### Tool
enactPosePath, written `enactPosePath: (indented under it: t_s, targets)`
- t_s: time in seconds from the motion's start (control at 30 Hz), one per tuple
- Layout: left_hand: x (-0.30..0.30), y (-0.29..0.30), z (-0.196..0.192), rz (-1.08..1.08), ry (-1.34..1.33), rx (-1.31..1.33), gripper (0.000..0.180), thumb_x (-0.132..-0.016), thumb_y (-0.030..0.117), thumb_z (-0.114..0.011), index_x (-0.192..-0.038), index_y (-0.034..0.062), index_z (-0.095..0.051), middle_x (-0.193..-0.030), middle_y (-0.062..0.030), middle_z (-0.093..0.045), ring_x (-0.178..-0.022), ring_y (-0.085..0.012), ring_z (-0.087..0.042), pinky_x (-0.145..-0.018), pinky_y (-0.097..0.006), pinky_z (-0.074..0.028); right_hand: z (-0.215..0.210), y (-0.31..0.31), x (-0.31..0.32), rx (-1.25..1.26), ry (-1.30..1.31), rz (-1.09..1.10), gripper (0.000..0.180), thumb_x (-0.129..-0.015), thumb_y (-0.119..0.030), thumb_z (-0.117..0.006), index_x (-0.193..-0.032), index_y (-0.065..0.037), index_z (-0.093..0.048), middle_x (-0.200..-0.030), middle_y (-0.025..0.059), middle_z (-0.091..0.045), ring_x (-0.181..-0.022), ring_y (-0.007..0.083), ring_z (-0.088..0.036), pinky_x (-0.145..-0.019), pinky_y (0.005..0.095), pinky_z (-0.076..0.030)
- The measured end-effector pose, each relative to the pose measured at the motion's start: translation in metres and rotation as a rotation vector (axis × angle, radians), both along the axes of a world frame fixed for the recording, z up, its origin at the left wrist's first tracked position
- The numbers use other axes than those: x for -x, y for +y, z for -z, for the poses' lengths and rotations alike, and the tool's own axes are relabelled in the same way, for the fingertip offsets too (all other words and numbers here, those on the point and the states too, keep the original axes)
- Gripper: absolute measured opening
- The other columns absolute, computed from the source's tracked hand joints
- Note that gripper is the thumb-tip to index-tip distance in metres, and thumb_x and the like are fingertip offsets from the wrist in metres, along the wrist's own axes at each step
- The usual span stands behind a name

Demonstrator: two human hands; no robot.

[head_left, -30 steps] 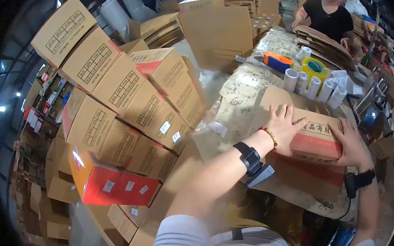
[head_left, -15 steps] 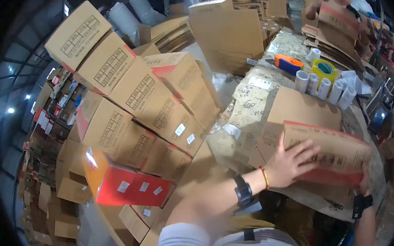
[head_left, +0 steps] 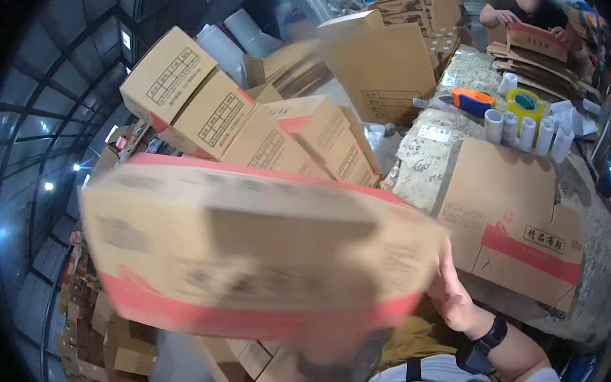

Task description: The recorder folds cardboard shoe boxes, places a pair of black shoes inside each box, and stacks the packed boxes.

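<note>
A cardboard box with red bands along its edges fills the middle of the view, raised in front of me and smeared by motion. At its right end my right hand grips the box, thumb side showing and the other fingers partly hidden. My left forearm is only a blur below the box, and the fingers of that hand cannot be made out. To the right, a flat cardboard blank with a red stripe lies on the worktable. Dark bands sit on my right wrist.
Stacked cardboard boxes rise behind the held box. Along the table stand white paper rolls, a yellow tape roll and an orange-and-blue tape dispenser. At the far right a person handles a folded carton.
The box has swung from the table on the right up and leftward, before the stack. The cardboard blank underneath is now uncovered. My view has turned slightly left.
</note>
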State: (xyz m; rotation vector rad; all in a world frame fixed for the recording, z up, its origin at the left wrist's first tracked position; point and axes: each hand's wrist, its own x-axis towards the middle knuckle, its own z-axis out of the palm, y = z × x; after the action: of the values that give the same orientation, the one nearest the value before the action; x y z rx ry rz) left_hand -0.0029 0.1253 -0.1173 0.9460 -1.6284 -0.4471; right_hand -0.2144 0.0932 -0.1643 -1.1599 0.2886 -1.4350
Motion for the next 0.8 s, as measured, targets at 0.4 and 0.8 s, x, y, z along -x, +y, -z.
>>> enactPosePath:
  t_s: [0.4, 0.8]
  targets:
    - [-0.235, -0.098, -0.223, -0.079, 0.666, -0.141, 0.069, -0.090, 0.036, -0.055, -0.143, 0.0054, -0.022, -0.138, -0.0129, -0.041, -0.125, -0.0265, -0.042, -0.102, -0.038, -0.036, 0.031, 0.011, 0.069, -0.019, 0.457, 0.124, 0.030, -0.089, -0.016, -0.057, -0.115, -0.001, -0.058, -0.096, 0.0091, -0.064, -0.090, 0.0179, -0.061, -0.080, 0.0303, -0.048]
    - [-0.130, -0.120, -0.154, -1.069, -0.476, 0.738, 0.079, -0.084, 0.011, -0.066, -0.145, 0.0008, -0.018, -0.143, -0.0198, -0.033, -0.129, -0.0305, -0.037, -0.107, -0.041, -0.029, 0.055, 0.082, 0.182, -0.175, 0.761, 0.646, 0.018, -0.082, -0.013, -0.062, -0.096, -0.002, -0.064, -0.086, 0.0100, -0.062, -0.082, 0.0226, -0.060, -0.077, 0.0319, -0.047]
